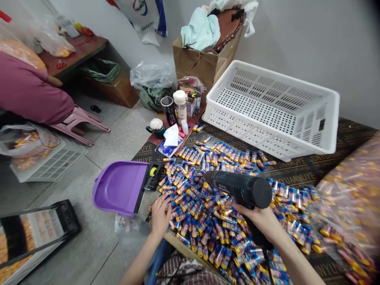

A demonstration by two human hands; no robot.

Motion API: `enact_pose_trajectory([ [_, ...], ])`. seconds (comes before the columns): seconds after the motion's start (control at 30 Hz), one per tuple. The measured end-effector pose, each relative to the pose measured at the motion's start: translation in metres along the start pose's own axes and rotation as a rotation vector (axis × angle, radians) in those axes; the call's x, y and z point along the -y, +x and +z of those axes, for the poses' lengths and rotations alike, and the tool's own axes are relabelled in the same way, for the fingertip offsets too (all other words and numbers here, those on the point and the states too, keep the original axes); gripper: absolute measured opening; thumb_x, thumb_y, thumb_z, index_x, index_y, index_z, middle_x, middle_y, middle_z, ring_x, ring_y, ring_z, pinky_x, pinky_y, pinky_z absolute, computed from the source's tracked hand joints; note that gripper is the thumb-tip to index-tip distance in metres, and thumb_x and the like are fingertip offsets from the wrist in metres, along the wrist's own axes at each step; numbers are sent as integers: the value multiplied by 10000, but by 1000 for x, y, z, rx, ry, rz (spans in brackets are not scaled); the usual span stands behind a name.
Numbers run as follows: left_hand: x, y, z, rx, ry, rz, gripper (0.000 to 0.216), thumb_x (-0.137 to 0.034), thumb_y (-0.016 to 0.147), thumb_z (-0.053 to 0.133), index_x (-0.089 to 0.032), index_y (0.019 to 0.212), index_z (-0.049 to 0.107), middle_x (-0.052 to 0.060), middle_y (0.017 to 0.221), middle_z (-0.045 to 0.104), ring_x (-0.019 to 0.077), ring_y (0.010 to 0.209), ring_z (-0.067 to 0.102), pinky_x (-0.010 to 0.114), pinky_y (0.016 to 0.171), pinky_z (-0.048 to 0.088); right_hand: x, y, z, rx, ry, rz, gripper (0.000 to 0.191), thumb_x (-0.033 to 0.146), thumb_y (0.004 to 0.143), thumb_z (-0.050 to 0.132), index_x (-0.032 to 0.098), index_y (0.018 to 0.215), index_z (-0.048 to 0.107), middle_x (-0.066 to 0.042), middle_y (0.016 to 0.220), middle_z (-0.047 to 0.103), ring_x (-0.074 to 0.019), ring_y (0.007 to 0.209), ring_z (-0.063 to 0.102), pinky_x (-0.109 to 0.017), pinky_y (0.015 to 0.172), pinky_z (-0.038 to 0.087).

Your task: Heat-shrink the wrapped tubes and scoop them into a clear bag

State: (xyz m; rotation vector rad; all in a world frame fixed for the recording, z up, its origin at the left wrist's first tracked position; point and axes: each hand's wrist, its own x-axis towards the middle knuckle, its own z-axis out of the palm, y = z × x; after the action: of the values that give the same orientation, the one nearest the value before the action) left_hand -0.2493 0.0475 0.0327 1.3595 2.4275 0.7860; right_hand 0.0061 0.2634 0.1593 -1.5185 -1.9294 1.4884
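My right hand [259,221] is wrapped round the grip of a black heat gun [237,188], its nozzle pointing left over the pile. A cord hangs down from the handle. Many small tubes [204,206] with blue and yellow ends and printed shrink-wrap sleeves cover the board below it. At the pile's left edge, my left hand [160,213] rests with its fingers stretched over the nearest tubes, gripping none that I can see. What lies under its palm is hidden.
A white slotted crate [271,107] stands behind the pile. A purple dustpan [120,186] and a tape dispenser [152,176] lie left; cups [169,111] stand beyond. A big clear bag [353,190] of tubes bulges at right. Another person [32,91] sits far left.
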Motion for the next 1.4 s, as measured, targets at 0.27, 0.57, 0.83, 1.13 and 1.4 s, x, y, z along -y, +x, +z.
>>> enact_pose_trajectory([
  [0.27,6,-9,6,-34,-25,-10,213,-200,853,464,-200,996,622,82,1130,596,226,1094,513,442,936,435,29,-12,22,132,12,61,293,381,587,713,166,786,693,-68,804,708,-244,739,632,-367,724,517],
  [0.57,19,-21,2,-65,-36,-25,219,-186,853,462,-201,1010,615,81,1139,595,220,1121,498,440,951,425,26,29,70,-39,100,-113,285,369,629,698,153,814,687,-83,798,705,-254,836,620,-411,834,464],
  [0.83,28,-37,-8,-81,-52,-79,231,-173,847,459,-219,1001,625,66,1114,605,214,1084,523,443,950,428,32,53,98,-155,128,-164,379,384,608,707,125,884,677,-115,924,695,-252,847,613,-405,850,455],
  [1.13,35,-49,-10,-109,-88,-103,205,-174,838,472,-197,963,632,76,1092,617,218,1064,532,439,929,446,56,3,82,160,-59,-159,344,400,605,697,142,831,682,-87,857,698,-244,785,619,-373,739,501],
  [1.4,41,-58,-18,-97,-149,-116,202,-145,821,486,-185,957,631,82,1078,617,218,1048,528,439,929,447,50,-63,84,162,-82,-104,315,430,612,678,158,770,693,-72,779,703,-238,743,627,-371,717,519],
])
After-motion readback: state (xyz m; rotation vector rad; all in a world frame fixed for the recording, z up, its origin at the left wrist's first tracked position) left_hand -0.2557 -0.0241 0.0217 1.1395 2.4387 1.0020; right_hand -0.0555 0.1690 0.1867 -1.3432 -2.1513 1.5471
